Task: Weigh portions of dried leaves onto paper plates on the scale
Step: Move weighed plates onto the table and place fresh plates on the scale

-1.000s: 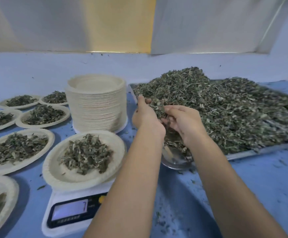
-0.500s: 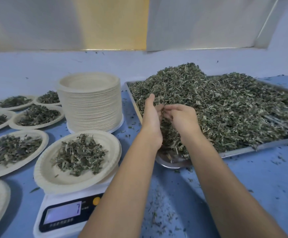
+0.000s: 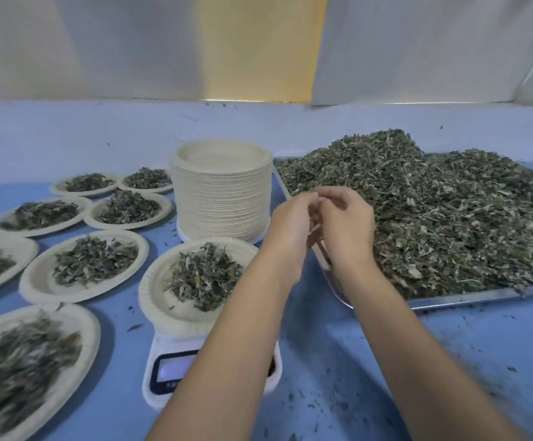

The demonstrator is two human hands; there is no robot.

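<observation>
My left hand (image 3: 290, 230) and right hand (image 3: 346, 227) were raised together over the near left corner of a metal tray (image 3: 449, 299), fingers curled inward and fingertips meeting. Motion blur and the backs of my hands hid the space between them, so I could not tell whether they held anything. The tray carried a large heap of dried leaves (image 3: 449, 218). To its left, a paper plate (image 3: 160, 300) sat on a white scale (image 3: 176, 370), with a small portion of leaves (image 3: 204, 276) piled at its centre. My left forearm crossed the scale's display, which was unreadable. Behind the scale stood a tall stack of empty plates (image 3: 222, 198). Further left, several filled plates (image 3: 39, 281) lay on the blue table (image 3: 481, 361), which was strewn with leaf crumbs.
</observation>
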